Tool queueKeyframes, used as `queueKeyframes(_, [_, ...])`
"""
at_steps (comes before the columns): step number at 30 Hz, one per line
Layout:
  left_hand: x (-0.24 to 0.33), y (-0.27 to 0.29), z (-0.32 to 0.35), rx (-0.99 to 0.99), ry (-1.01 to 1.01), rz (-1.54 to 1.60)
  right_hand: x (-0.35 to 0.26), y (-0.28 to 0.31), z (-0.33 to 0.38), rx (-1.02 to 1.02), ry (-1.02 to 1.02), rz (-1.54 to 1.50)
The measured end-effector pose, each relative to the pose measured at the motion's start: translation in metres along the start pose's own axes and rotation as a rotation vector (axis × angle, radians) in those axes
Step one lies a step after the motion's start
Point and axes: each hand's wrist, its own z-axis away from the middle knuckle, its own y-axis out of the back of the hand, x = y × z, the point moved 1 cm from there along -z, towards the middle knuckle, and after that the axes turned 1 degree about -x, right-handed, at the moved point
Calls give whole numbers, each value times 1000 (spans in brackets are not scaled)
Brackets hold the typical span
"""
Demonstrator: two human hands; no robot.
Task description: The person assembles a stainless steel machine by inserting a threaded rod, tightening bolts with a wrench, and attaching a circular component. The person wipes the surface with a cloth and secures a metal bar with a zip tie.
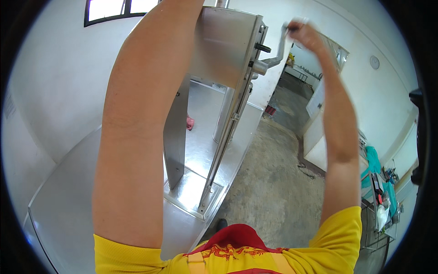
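My right hand (303, 35) is raised at the upper right, smeared by motion, its fingers closed round the dark grip of a metal crank handle (279, 55). The crank joins the side of a tall stainless-steel machine (223, 43) with a box-like upper housing. My left arm reaches up across the machine's front, and its hand lies beyond the top edge of the picture. Below the housing, an upright steel plate (177, 137) stands on the machine's shiny table. A small pink piece (190, 123), perhaps meat, shows partly behind that plate.
A steel table (68, 201) surrounds the machine's left side. Concrete floor (269, 182) runs rightward to a doorway. A cluttered metal rack (383, 205) with green cloths stands at the right wall, below a round clock (374, 62).
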Motion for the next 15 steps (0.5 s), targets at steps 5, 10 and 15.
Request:
queueKeyframes(5, [-5, 5, 5, 9, -5, 26, -83, -162, 162, -132, -281, 73])
queueKeyframes(10, [-7, 3, 11, 4, -2, 35, -274, -81, 282, -164, 96, -68])
queueKeyframes(15, [-8, 7, 10, -12, 14, 15, -293, 75, 219, 449, 60, 381])
